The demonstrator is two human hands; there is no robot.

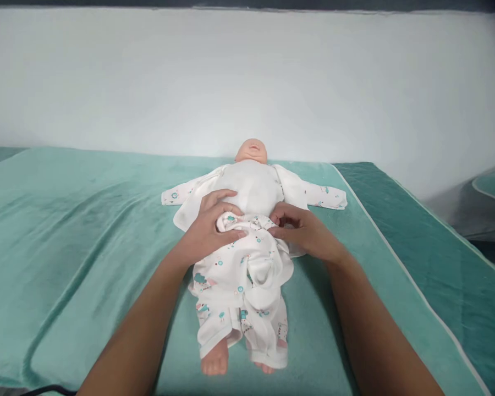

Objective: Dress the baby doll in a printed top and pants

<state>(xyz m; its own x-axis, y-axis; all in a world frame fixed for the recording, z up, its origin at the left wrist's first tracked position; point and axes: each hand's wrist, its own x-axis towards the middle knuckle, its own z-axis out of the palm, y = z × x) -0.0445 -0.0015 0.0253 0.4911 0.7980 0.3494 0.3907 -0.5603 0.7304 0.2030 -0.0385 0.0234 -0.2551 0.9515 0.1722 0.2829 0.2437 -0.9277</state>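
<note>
A baby doll [251, 151] lies on its back, head toward the wall and bare feet toward me. It wears a white baby shirt [198, 206] spread open at the front, the printed sleeves stretched out to both sides. White printed baby trousers [226, 275] cover its legs, with their upper part bunched up. My left hand [214, 223] grips the trousers' waist on the left, thumb below and fingers above the fold. On the other side, my right hand [299, 228] pinches the same waist with its fingers curled. The doll's hands are hidden.
A light green blanket [86, 247] with wrinkles on the left lies under the doll. Darker green cloth [437, 258] shows along the right side. Behind stands a white wall [247, 77]. A black cable [49, 389] shows at the lower left edge.
</note>
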